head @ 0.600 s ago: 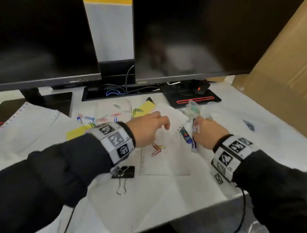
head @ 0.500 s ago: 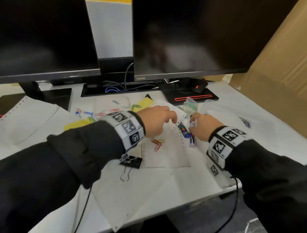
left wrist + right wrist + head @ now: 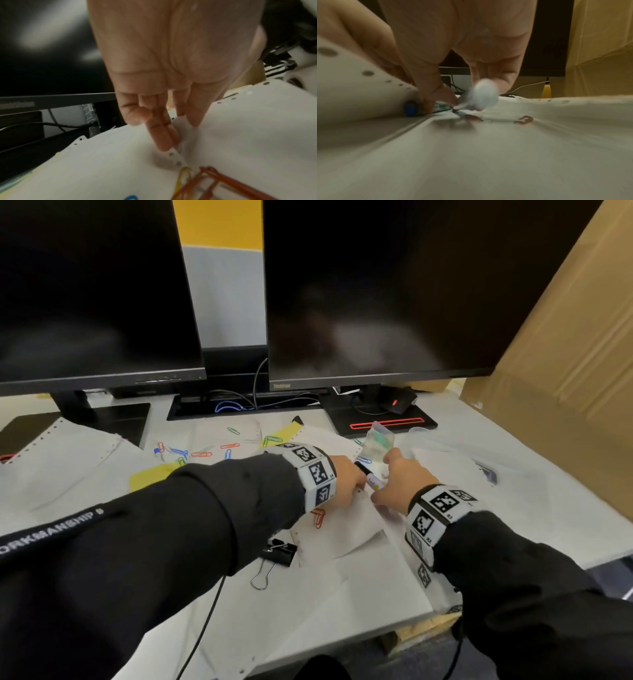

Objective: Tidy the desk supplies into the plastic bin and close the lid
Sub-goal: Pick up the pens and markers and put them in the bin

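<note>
A small clear plastic bin (image 3: 377, 440) stands in front of the right monitor's foot, with a clear lid-like piece (image 3: 419, 436) beside it. Just in front of it my two hands meet over a pen (image 3: 371, 481) with a black cap and pale barrel. My left hand (image 3: 346, 477) pinches the perforated edge of a white sheet (image 3: 173, 154) and lifts it beside the pen. My right hand (image 3: 440, 100) closes thumb and finger on the pen's blue-ended barrel (image 3: 410, 109) and keeps a white lump (image 3: 485, 93) in its curled fingers. Red paper clips (image 3: 318, 517) lie under my left wrist.
A black binder clip (image 3: 281, 553) lies near the front. Several coloured paper clips (image 3: 202, 454) and yellow notes (image 3: 150, 477) lie left of centre on loose sheets. Two dark monitors (image 3: 376, 302) stand behind. A cardboard wall (image 3: 565, 371) closes the right side.
My left hand has moved right and down to the sheet's edge beside the pen. The right hand has dropped onto the pen, so both hands now nearly touch.
</note>
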{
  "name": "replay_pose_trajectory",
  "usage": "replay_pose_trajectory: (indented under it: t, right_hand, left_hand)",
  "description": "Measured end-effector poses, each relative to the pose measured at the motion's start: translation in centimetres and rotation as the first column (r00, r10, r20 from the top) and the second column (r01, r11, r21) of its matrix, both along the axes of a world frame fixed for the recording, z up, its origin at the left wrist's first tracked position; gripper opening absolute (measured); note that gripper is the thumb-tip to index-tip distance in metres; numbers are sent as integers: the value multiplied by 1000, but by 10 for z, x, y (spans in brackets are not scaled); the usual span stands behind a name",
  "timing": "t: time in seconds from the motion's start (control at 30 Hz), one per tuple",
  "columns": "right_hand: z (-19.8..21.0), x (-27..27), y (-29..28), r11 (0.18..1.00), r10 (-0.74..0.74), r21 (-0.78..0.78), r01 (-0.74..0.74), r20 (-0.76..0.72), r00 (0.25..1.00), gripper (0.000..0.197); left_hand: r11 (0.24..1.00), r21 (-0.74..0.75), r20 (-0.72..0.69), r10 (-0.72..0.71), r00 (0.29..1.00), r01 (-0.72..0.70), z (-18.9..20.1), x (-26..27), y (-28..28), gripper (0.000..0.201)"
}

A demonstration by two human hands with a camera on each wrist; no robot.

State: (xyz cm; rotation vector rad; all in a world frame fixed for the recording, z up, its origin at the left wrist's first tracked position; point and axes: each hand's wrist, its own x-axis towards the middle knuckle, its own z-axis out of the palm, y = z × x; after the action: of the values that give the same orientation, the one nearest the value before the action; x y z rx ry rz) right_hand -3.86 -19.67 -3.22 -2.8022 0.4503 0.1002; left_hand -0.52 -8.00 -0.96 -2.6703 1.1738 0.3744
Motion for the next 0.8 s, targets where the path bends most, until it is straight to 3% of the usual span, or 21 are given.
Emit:
replay_pose_trajectory:
  t: [0.13,0.23,0.5,0.7,0.8]
  right_hand:
    - [0,2,2,998,-29,53,26,50,998,57]
    - [0,6,5,993,-70,97,61,90,993,47]
    - [-3,12,6,983,-129,152,101,188,974,34]
    - [-5,16,7,977,-136,194,88,252,958,35]
    - [-2,17,14,975,-109,219,44,292,950,37]
  left_hand:
    - [985,-116,-29,128,991,-130,4,7,8,37]
    - [966,-124,-48,222,974,-227,1,12,9,49]
    - [931,-123,67,354,933,-344,-17,21,13,49]
    - [894,-204,5,409,913,-399,-16,36,22,37]
    - [846,-291,-108,435,894,-446,-9,44,29,38]
